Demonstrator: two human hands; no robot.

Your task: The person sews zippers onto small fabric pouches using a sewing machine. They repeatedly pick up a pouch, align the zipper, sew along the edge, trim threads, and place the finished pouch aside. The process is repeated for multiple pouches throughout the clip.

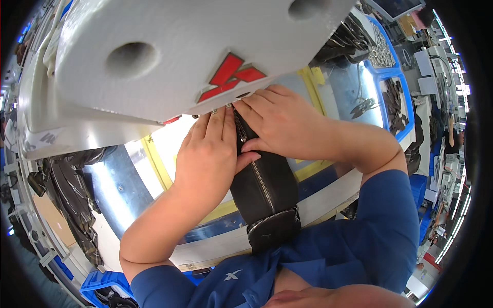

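Observation:
Under the white sewing machine head (pixel 149 82), with its red emblem, lies a black fabric bag (pixel 245 191) with a metal zipper running down its middle and a zipped pocket at its near end. My left hand (pixel 208 149) grips the bag on the left of the zipper, fingers together pointing up toward the machine. My right hand (pixel 280 123) holds it on the right, fingers bent over the far part and thumb across the zipper. The fingertips of both hands are close under the machine head, partly hidden; the needle area is out of sight.
A metal work surface (pixel 118 190) with yellow tape surrounds the bag. Dark material (pixel 67 190) is heaped at left, black bags (pixel 344 38) at upper right. Blue trays (pixel 405 87) at right hold metal parts and dark pieces. A blue bin (pixel 105 285) sits at lower left.

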